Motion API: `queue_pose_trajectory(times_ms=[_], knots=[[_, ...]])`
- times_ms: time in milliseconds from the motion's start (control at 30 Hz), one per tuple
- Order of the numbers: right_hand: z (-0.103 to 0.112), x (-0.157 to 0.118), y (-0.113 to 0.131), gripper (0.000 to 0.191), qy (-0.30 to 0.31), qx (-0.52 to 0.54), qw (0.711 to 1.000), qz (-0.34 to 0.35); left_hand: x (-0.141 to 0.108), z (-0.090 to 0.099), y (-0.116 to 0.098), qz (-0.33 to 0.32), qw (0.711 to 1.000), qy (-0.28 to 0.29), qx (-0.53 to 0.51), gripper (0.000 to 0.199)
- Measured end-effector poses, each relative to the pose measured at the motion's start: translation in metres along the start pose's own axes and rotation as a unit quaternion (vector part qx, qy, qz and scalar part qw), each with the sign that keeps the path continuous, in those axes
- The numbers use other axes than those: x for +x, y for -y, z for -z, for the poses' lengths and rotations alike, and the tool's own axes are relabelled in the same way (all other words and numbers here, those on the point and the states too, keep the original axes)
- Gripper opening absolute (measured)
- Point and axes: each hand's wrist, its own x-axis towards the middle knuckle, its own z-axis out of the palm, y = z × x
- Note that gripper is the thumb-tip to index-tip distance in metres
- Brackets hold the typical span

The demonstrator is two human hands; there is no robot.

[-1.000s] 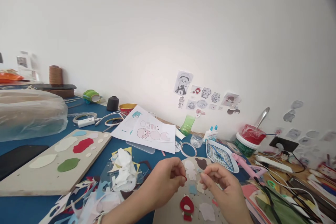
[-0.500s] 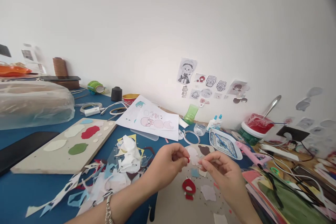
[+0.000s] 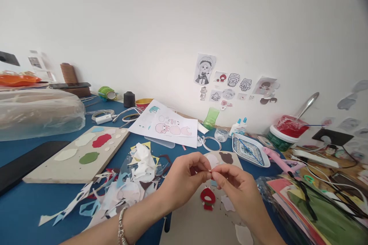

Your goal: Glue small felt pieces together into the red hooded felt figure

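The left hand and right hand are together, their fingertips meeting in a pinch; whatever lies between them is too small and hidden to tell. They hover over a beige foam board laid on the blue tabletop. On the board sit flat felt cutouts: a soft brown shape and a pale pink one beyond the fingers, a red hooded figure below the hands, and a white scrap just beside it.

Left of the hands lies a heap of ragged felt offcuts with crumpled white tissue on top. Farther left, a grey board carries cream, red and green felt shapes. Printed sheets lie beyond the hands, and a blue-patterned ceramic dish and pink glue gun sit to the right.
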Motion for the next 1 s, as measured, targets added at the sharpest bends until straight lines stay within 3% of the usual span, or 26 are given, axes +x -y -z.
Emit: queue_pose_trajectory(times_ms=[100, 167, 267, 367, 500, 667, 1000], knots=[[-0.002, 0.000, 0.001, 0.026, 0.006, 0.031, 0.999, -0.037, 0.004, 0.006, 0.000, 0.027, 1.000, 0.010, 0.004, 0.010], [-0.002, 0.001, 0.001, 0.031, 0.006, 0.041, 0.998, -0.050, 0.008, 0.015, 0.001, 0.041, 0.995, 0.001, 0.095, 0.014], [-0.002, 0.002, -0.002, 0.036, 0.005, 0.076, 0.996, -0.056, 0.013, 0.029, 0.006, 0.056, 0.937, -0.015, 0.345, 0.017], [0.000, 0.004, -0.004, 0.037, 0.022, 0.110, 0.991, -0.071, 0.014, 0.034, 0.014, 0.073, 0.886, 0.000, 0.458, 0.021], [0.003, 0.006, -0.006, 0.038, 0.033, 0.128, 0.988, -0.082, 0.012, 0.029, 0.022, 0.087, 0.881, 0.015, 0.465, 0.019], [0.001, 0.005, -0.001, 0.036, 0.005, 0.149, 0.986, -0.079, 0.012, 0.028, 0.024, 0.099, 0.885, 0.015, 0.455, 0.018], [-0.003, 0.003, 0.002, 0.038, -0.009, 0.161, 0.984, -0.082, 0.012, 0.031, 0.023, 0.067, 0.909, 0.006, 0.411, 0.017]])
